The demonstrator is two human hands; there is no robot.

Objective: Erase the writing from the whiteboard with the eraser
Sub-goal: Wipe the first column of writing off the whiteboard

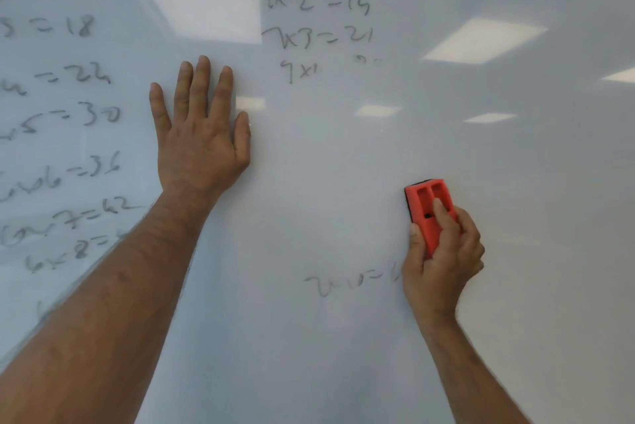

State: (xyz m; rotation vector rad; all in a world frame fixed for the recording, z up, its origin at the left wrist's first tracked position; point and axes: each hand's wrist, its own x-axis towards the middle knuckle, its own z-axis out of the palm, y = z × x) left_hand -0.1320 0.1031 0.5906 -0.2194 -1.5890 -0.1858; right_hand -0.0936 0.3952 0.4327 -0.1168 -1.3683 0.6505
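Note:
The whiteboard fills the whole view. My right hand grips a red eraser with a black felt side pressed flat on the board at the lower right. My left hand lies flat on the board, fingers spread and pointing up, holding nothing. A column of grey sums starting "7x1=7" stands at the top centre. A faint leftover line sits just left of my right hand. Between those two the board is blank. Another column of sums runs down the left side, partly hidden by my left forearm.
Ceiling lights reflect as bright patches on the glossy board, at the upper right and above my left hand. The right part of the board carries no writing.

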